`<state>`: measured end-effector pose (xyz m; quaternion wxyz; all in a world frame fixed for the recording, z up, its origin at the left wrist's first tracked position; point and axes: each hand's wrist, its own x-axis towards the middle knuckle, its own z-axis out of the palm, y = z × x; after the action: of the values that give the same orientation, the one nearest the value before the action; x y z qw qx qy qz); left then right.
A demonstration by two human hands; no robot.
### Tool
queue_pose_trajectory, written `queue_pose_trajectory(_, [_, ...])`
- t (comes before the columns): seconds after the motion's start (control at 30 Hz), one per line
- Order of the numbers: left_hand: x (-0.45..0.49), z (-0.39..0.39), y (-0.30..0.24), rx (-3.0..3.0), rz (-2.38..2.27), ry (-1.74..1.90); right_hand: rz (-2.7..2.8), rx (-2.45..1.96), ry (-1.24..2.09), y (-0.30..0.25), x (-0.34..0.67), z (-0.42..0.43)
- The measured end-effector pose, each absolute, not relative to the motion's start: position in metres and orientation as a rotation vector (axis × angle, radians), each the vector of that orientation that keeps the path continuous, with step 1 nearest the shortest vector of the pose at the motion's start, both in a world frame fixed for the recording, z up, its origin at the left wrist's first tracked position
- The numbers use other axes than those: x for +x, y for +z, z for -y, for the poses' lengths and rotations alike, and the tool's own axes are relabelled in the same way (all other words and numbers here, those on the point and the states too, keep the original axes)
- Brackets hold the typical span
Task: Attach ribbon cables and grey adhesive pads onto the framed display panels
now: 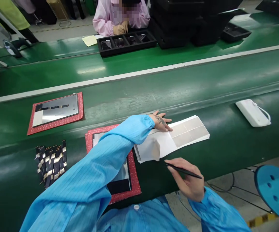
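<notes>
While the right hand (190,183) pinches black tweezers (183,171), tips pointing left toward the sheet stack (173,140) just beyond them, the left hand (160,121) lies flat and open on the stack's far edge; its long axis runs left to right, and the blue sleeve (110,161) hides most of the red tray (135,180)

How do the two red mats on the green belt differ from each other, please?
The far red mat lies fully in view; the near red mat is largely hidden by the blue sleeve. The far one sits apart from both hands; the near one lies beside the paper stack under the left hand. Both carry a shiny panel.
</notes>
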<state>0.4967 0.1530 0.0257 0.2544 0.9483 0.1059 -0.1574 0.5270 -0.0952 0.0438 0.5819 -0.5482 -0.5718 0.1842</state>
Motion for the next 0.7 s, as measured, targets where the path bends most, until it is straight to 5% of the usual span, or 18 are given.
queue_pose_trajectory(0.17, [0.481,-0.138,0.042,2.673,-0.171,-0.425,1.088,-1.274,0.508,0.069,0.514,0.113])
queue_pose_trajectory(0.3, [0.441,-0.127,0.064,2.534,-0.304,0.070,0.918,-1.361,0.592,0.067,0.509,0.114])
queue_pose_trajectory(0.43, [0.346,-0.091,0.072,2.001,-0.908,0.488,0.836,-1.348,0.607,0.063,0.494,0.114])
queue_pose_trajectory(0.7, [0.225,0.029,0.031,0.920,-0.994,0.356,0.895,-1.320,0.664,0.057,0.457,0.111])
